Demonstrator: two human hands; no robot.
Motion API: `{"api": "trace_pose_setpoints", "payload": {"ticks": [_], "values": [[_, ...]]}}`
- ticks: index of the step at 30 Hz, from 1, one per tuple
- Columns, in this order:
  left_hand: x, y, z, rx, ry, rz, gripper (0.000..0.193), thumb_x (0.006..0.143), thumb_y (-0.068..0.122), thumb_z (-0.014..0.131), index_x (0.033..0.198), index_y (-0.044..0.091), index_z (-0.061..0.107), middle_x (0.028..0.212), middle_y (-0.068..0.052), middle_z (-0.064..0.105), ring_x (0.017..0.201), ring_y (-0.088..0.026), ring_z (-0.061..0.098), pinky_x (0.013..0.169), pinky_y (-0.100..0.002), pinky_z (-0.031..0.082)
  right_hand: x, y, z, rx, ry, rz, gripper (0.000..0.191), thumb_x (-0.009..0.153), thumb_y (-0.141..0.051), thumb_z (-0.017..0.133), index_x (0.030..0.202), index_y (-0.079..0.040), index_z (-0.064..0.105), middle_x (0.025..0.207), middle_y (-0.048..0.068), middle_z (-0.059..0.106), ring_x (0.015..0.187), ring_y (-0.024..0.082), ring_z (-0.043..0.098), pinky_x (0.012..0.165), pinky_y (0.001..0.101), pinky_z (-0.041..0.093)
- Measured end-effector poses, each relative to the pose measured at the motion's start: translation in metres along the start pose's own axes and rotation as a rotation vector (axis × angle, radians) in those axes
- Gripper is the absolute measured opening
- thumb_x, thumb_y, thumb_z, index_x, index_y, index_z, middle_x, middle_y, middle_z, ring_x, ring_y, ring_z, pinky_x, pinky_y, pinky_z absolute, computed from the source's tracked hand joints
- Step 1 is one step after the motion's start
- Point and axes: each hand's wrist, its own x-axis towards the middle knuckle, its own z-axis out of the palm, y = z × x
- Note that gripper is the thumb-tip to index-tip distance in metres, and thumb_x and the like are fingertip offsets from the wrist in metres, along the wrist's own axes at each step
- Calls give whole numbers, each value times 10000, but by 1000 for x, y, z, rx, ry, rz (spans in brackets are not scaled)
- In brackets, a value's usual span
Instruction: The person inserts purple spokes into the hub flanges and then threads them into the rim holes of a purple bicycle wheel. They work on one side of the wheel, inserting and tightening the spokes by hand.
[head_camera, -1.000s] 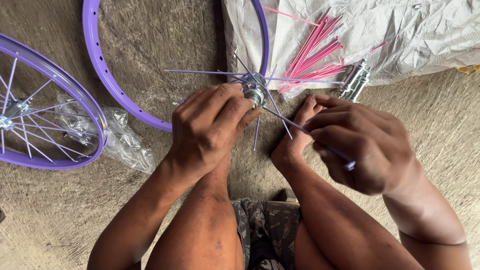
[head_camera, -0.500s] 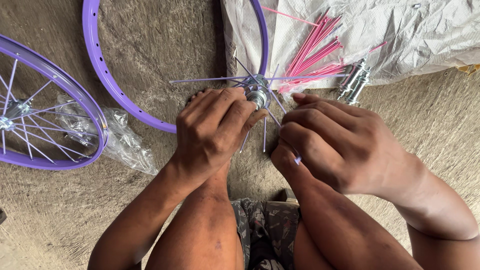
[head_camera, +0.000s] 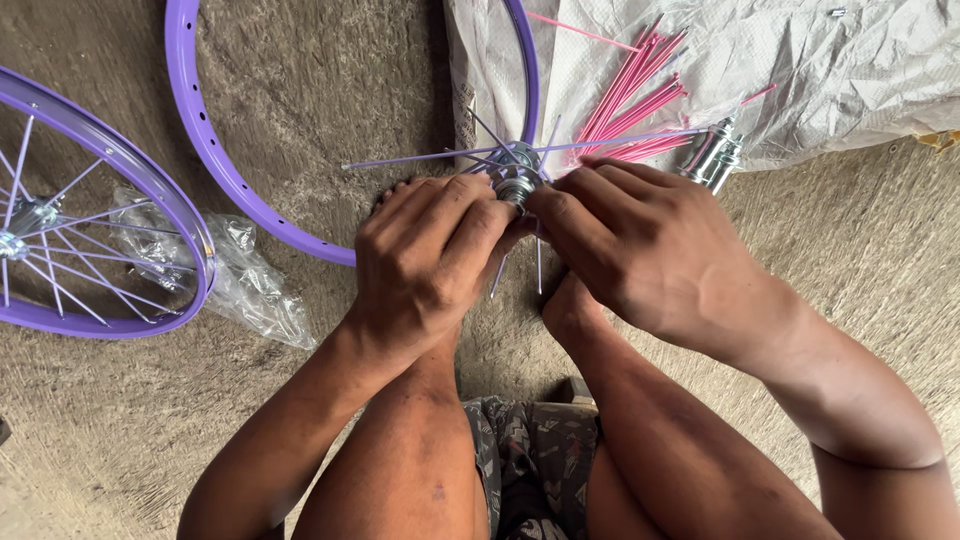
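1. While both hands close on the hub (head_camera: 517, 183), the left hand (head_camera: 425, 265) clamps it and the right hand (head_camera: 630, 250) pinches at its flange.
2. Judged early: roughly eight spokes (head_camera: 420, 158) fitted; pink spare bundle (head_camera: 635, 105) waits.
3. Count: one bare rim (head_camera: 205, 140), one finished wheel (head_camera: 95, 215), one spare hub (head_camera: 712, 155).

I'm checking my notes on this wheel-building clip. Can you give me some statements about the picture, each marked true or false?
1. Both hands are at the metal hub. True: the left hand and right hand meet there.
2. The hub has no spokes in it. False: several purple spokes stick out of it.
3. A bare purple rim lies on the ground. True.
4. The loose pink spokes lie on bare ground. False: they lie on a white sheet.
5. The finished wheel is at the picture's right. False: left.
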Motion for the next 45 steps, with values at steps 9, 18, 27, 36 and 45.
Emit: {"api": "trace_pose_setpoints", "payload": {"ticks": [9, 18, 27, 36, 45], "values": [[2, -2, -4, -18, 10, 24, 236, 957, 170, 846, 980, 38, 651, 986, -104, 685, 954, -272, 729, 821, -421, 602, -47, 37, -26, 153, 178, 369, 126, 994, 93, 608, 1118, 78, 615, 999, 206, 708, 947, 320, 748, 860, 393, 625], [-4, -12, -12, 40, -15, -8, 252, 919, 124, 892, 988, 30, 669, 993, -93, 703, 927, -247, 723, 791, -394, 605, -120, 136, 110, 109, -100, 822, 282, 1016, -73, 617, 1293, -28, 647, 1219, 169, 700, 1081, 325, 677, 917, 455, 569], [-12, -19, -21, 104, -39, -49, 258, 933, 111, 893, 997, 16, 662, 981, -109, 692, 897, -283, 717, 763, -401, 590, -148, 155, 171, -138, -265, 764, 196, 1151, -206, 555, 1094, -73, 687, 952, 81, 642, 881, 251, 607, 878, 429, 548], [-9, -13, -19, 105, -38, -32, 259, 923, 103, 891, 1001, 22, 658, 997, -113, 697, 912, -284, 727, 776, -395, 598, -145, 201, 127, -157, 49, 1070, 898, 853, -406, 900, 1449, 18, 379, 1048, 180, 630, 849, 259, 592, 637, 373, 532], [-11, -16, -20, 111, -54, -53, 255, 933, 91, 891, 1018, 25, 660, 1005, -115, 697, 907, -289, 722, 781, -404, 592, -175, 166, 168, -256, 169, 885, 594, 898, -149, 835, 1311, 5, 437, 1136, 185, 624, 1030, 292, 612, 801, 400, 522]]}}
